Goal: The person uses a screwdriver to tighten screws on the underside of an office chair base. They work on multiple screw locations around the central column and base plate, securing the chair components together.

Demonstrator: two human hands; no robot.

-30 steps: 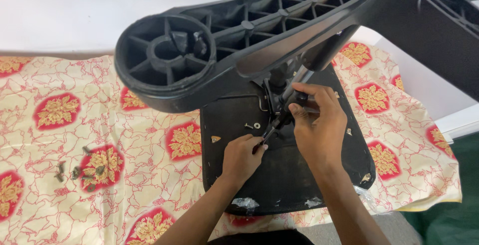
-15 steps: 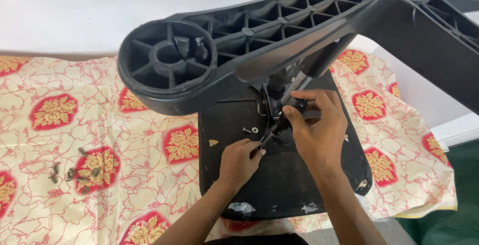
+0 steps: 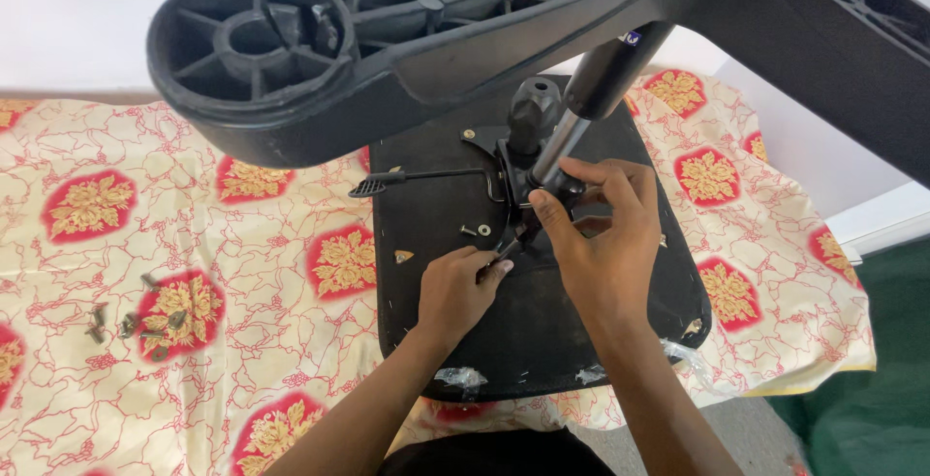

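Under the chair base [image 3: 407,60], our left hand [image 3: 455,292] grips a thin tool [image 3: 509,246]; our right hand [image 3: 605,244] pinches the mechanism [image 3: 518,171], fingertips partly hidden.

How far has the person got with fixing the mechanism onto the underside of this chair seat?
Done: the mechanism plate sits on the upturned seat, with gas column and star base attached. In hand: the left hand works a small tool at the plate while the right hand steadies it. Left: one loose screw lies on the seat, more on the cloth.
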